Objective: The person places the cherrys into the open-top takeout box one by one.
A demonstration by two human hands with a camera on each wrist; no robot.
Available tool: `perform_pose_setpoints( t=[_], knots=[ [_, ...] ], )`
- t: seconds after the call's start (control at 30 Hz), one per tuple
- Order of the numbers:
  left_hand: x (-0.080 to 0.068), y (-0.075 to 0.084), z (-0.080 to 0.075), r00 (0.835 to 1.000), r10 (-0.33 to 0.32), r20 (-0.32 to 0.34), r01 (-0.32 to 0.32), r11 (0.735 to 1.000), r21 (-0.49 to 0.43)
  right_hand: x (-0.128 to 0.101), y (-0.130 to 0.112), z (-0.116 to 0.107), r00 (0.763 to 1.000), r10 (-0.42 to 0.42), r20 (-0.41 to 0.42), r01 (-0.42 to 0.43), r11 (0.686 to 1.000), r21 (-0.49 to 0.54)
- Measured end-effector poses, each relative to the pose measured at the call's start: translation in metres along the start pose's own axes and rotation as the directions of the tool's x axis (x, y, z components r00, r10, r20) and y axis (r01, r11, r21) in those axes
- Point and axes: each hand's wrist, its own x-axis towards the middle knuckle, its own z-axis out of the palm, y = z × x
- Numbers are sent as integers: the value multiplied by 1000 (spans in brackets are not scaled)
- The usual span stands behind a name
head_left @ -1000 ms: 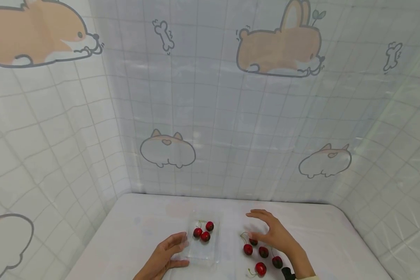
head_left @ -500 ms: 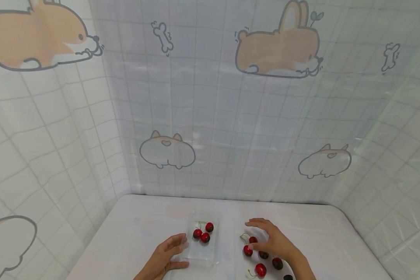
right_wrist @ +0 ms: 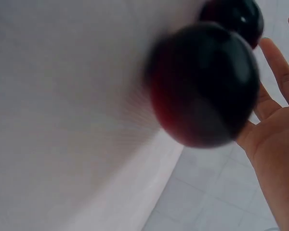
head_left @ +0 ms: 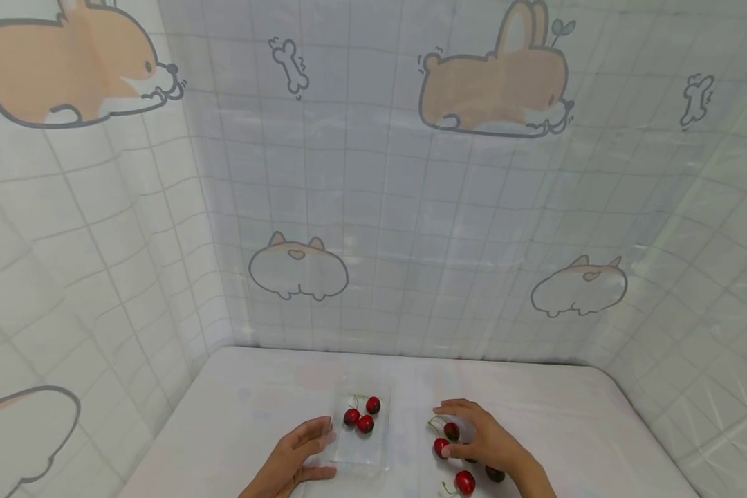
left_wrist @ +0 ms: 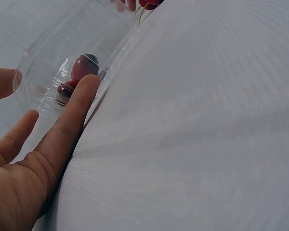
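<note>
Left hand (head_left: 299, 456) rests at the near left corner of a clear plastic tray (head_left: 362, 453), thumb and fingers loosely spread, fingertips against its wall. Three cherries (head_left: 362, 416) lie in the tray's far half. Right hand (head_left: 482, 443) lies palm-down over loose cherries (head_left: 464, 482) on the white table (head_left: 255, 415), right of the tray, fingers relaxed and slightly spread; thumb touches one cherry (head_left: 440, 447). Cannot tell whether it grips any. Wall sheet with dog cartoons (head_left: 494, 83) behind.
</note>
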Motion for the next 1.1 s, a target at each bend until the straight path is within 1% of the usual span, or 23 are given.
perform_pose_setpoints(
  t=[0.27, 0.53, 0.8, 0.93, 1.1],
  knots=[
    [-2, 0, -1, 1000, 11, 21, -11, 1000, -6, 1, 1, 5, 1000, -10, 29, 11, 1000, -29],
    [0, 0, -3, 999, 22, 33, -22, 1000, 0, 8, 1, 5, 994, 50, 99, -43, 997, -67],
    [3, 0, -7, 999, 10, 31, -10, 1000, -3, 11, -1, 8, 988, 79, 135, -71, 995, -64],
    [3, 0, -8, 999, 10, 31, -9, 1000, -6, 8, -1, 10, 990, 55, 130, -50, 998, -46],
    [3, 0, -9, 999, 15, 44, -15, 1000, -11, 6, -1, 10, 993, 6, 122, -2, 999, -34]
  ],
)
